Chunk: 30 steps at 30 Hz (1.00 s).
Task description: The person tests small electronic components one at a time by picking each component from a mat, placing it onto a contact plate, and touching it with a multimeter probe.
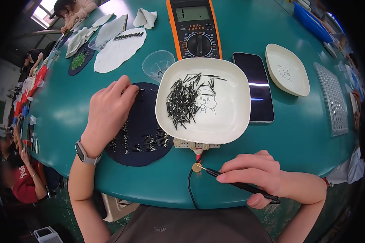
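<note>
My right hand (255,172) grips a black multimeter probe (241,185), its metal tip at a small round brass-coloured disc (196,167) near the table's front edge. My left hand (111,109) is closed, fingertips pinched together over the upper left of a dark fabric pad (144,115). Whatever lies between those fingers is hidden. Small dark parts with shiny ends (146,143) are spread in rows on the pad. Right of it stands a cream square bowl (233,117) holding a heap of thin black parts (182,99). Behind the bowl, an orange-and-black multimeter (198,34) shows "1".
A clear plastic cup (157,65) stands behind the pad. To the right are a phone (253,87), a second cream dish (288,75) and a clear multi-well tray (332,101). White cloths (121,50) lie at the back left. Other people (24,178) sit around the table.
</note>
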Each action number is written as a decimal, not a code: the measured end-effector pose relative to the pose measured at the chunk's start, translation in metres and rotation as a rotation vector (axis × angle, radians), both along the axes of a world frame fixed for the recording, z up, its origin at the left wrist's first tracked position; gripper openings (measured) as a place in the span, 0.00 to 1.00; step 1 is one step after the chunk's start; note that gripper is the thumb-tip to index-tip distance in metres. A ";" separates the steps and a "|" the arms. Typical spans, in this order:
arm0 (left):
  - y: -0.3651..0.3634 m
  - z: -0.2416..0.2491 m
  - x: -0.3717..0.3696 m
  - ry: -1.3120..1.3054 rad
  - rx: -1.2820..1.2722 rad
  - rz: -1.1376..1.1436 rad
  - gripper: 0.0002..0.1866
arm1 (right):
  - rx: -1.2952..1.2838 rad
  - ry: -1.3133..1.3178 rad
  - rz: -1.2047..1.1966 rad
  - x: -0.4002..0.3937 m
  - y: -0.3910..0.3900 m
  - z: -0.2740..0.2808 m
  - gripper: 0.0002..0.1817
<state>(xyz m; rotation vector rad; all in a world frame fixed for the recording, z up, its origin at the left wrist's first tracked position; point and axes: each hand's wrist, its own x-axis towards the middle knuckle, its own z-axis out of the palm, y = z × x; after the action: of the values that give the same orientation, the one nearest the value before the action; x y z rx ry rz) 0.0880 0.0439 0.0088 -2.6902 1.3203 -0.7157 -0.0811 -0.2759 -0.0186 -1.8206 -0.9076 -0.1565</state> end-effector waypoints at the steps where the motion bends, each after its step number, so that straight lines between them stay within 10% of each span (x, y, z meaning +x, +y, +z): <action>1: 0.000 0.001 -0.001 0.003 -0.001 0.007 0.05 | 0.014 -0.003 -0.004 0.000 0.000 -0.001 0.30; 8: -0.006 0.013 -0.014 0.178 -0.272 0.026 0.06 | 0.019 -0.011 0.001 0.001 0.001 -0.001 0.29; 13: -0.028 0.025 -0.071 0.692 -0.413 -0.417 0.10 | 0.005 -0.032 -0.009 0.002 0.000 -0.001 0.29; 30: -0.028 0.032 -0.125 0.285 -0.196 -0.544 0.11 | 0.131 -0.151 -0.095 0.008 0.014 -0.008 0.35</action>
<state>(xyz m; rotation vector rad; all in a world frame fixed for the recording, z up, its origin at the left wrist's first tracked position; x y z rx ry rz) -0.0366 0.0162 0.0403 -2.6620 2.2089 -0.5238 -0.0732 -0.2617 -0.0270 -1.7475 -0.8944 -0.4086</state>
